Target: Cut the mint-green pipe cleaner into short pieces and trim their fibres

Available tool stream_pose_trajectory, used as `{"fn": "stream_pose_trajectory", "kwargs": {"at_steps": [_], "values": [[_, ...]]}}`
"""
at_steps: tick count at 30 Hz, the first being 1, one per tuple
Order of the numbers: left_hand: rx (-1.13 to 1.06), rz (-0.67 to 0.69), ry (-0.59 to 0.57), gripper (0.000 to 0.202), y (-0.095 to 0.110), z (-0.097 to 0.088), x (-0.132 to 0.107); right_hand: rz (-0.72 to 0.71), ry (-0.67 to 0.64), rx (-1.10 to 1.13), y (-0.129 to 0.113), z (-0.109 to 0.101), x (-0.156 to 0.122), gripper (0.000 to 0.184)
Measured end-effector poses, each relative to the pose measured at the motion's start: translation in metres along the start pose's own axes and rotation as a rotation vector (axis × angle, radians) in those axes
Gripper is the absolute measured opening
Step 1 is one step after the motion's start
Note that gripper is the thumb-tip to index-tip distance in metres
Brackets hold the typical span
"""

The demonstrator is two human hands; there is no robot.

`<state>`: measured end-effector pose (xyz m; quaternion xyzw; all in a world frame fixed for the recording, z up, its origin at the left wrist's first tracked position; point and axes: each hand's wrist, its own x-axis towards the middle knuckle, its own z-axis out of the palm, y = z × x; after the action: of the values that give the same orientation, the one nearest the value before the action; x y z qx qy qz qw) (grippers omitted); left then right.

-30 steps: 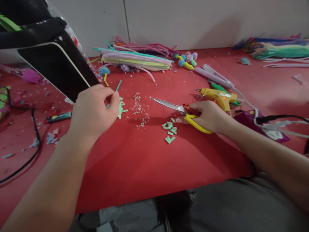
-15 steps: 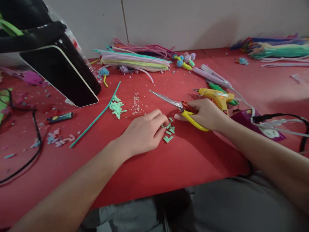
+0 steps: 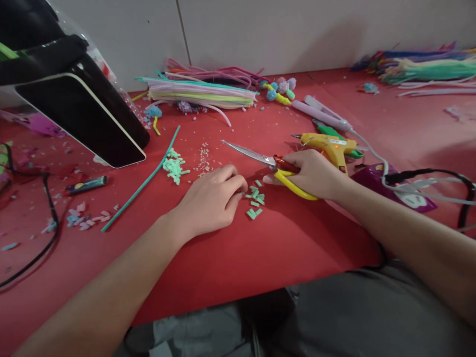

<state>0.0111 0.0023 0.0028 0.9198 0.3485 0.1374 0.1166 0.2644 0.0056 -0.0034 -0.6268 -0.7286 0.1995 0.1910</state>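
Note:
My right hand [image 3: 316,173] grips a pair of scissors [image 3: 288,181] with yellow and red handles, the closed-looking blades pointing left above the red table. My left hand [image 3: 213,198] rests on the table, fingers curled together at the left edge of a small group of cut green pipe cleaner pieces [image 3: 256,198]. Whatever its fingertips may hold is hidden. Beyond that hand lies a heap of fluffier light green pieces [image 3: 174,166]. A long teal pipe cleaner [image 3: 143,183] lies slanted to the heap's left.
A yellow glue gun [image 3: 330,144] and a lilac flat iron [image 3: 323,111] with cables lie at the right. Pipe cleaner bundles [image 3: 201,94] line the wall. A black-fronted device [image 3: 82,119] leans at the left, near a glue stick-like tube [image 3: 86,185] and pink and blue scraps [image 3: 85,217].
The view has shifted slightly, moving most things a little left. My left hand has drawn back slightly from the cut green pieces. My right hand still holds the scissors.

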Motion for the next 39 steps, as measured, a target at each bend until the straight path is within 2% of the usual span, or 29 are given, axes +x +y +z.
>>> {"fn": "stream_pose_trajectory", "kwargs": {"at_steps": [7,13,23,28,33,39], "values": [[-0.083,-0.04,-0.011,0.008,-0.0004,-0.0042,0.0,-0.006,0.007,-0.023,-0.0002,0.0002,0.0002,0.069],[-0.204,-0.087,0.028,0.006,-0.001,-0.008,-0.0016,0.008,-0.005,-0.02,-0.0009,0.0001,0.0005,0.07],[-0.15,-0.1,-0.033,0.009,0.0,-0.008,-0.002,0.005,-0.005,-0.037,-0.0004,0.0003,0.0006,0.069],[-0.079,-0.086,-0.059,0.008,0.0008,-0.0023,-0.0002,-0.002,-0.002,-0.027,0.0,0.001,0.0003,0.07],[-0.068,-0.071,-0.008,0.01,-0.0002,-0.0015,0.0016,-0.01,0.011,-0.032,-0.0002,0.0004,0.0001,0.071],[-0.264,-0.176,0.115,0.01,-0.0036,-0.0043,0.0016,0.005,0.009,-0.025,-0.0011,-0.0006,-0.0001,0.071]]}}
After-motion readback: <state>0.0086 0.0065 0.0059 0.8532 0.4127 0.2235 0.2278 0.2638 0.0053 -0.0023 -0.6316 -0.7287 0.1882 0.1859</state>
